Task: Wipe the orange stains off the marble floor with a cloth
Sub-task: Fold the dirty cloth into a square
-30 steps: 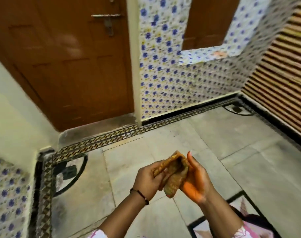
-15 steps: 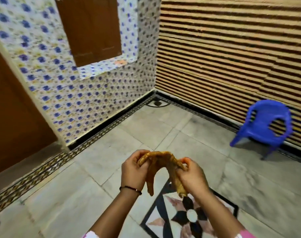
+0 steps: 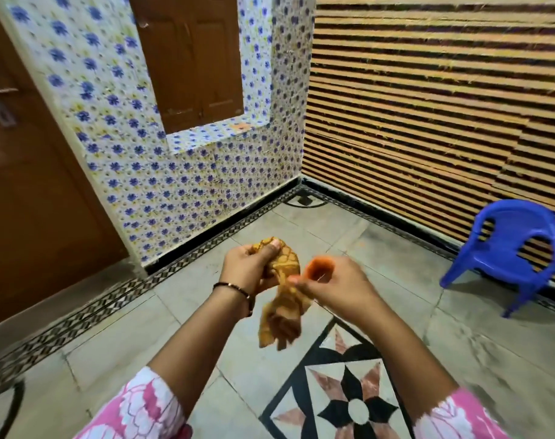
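Observation:
An orange-stained, patterned cloth (image 3: 284, 301) hangs bunched between my hands above the grey marble floor (image 3: 181, 293). My left hand (image 3: 249, 269) grips its top end, a dark bracelet on the wrist. My right hand (image 3: 334, 283) pinches the cloth lower down with thumb and finger; its fingertips are smeared orange. No orange stain shows on the floor in view.
A blue plastic chair (image 3: 507, 251) stands at the right by the striped wall. A flower inlay (image 3: 349, 397) lies in the floor below my arms. A brown door (image 3: 32, 185) is on the left, a blue-flowered tiled wall (image 3: 174, 172) ahead.
My view has swung right from the door corner to the striped wall and chair. The cloth has gone from pressed between both hands to hanging lower from my left hand, and my right hand has drawn away.

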### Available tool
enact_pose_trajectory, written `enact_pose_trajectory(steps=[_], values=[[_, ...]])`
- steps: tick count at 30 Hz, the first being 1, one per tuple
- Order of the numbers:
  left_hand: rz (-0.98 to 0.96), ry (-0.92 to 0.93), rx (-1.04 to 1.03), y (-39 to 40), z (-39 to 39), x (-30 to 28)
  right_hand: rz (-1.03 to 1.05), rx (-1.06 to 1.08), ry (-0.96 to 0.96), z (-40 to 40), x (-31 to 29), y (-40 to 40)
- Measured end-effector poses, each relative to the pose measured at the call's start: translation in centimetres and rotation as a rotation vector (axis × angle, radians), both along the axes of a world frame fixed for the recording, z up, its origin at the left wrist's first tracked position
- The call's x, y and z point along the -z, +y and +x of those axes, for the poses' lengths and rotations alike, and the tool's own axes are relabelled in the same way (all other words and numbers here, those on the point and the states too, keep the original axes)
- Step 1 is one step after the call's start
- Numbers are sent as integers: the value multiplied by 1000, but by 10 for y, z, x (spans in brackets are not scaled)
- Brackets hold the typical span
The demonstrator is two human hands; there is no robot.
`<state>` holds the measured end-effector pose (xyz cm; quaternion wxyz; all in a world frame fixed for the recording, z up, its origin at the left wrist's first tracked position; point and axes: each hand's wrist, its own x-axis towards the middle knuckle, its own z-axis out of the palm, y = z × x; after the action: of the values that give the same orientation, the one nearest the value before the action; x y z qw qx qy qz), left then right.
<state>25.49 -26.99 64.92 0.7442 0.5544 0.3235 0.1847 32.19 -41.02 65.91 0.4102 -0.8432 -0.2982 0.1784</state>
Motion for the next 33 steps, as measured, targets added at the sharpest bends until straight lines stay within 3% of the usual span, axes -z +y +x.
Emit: enact_pose_trajectory(steps=[3, 8, 12, 16, 19, 23, 27, 31, 33], values=[[7, 99, -76, 11, -11, -5, 117, -98, 249, -23, 7, 18], [-218, -18, -251, 40, -33, -14, 159, -159, 162, -51, 11, 54], [-254, -131, -314, 63, -55, -11, 299, -158, 160, -66, 8, 78], [-76, -270, -52, 65, -88, -10, 382, -125, 314, -66, -2, 94], [276, -139, 51, 62, -104, -3, 362, -223, 391, -63, -6, 100], [562, 56, -34, 69, -118, 4, 267, -366, 456, -68, -7, 104], [432, 35, -155, 78, -141, -2, 240, -306, 409, -67, -7, 106], [451, 103, 50, 78, -159, -3, 277, -374, 485, -76, -8, 112], [516, 130, 21, 72, -160, -1, 284, -405, 538, -82, -9, 117]])
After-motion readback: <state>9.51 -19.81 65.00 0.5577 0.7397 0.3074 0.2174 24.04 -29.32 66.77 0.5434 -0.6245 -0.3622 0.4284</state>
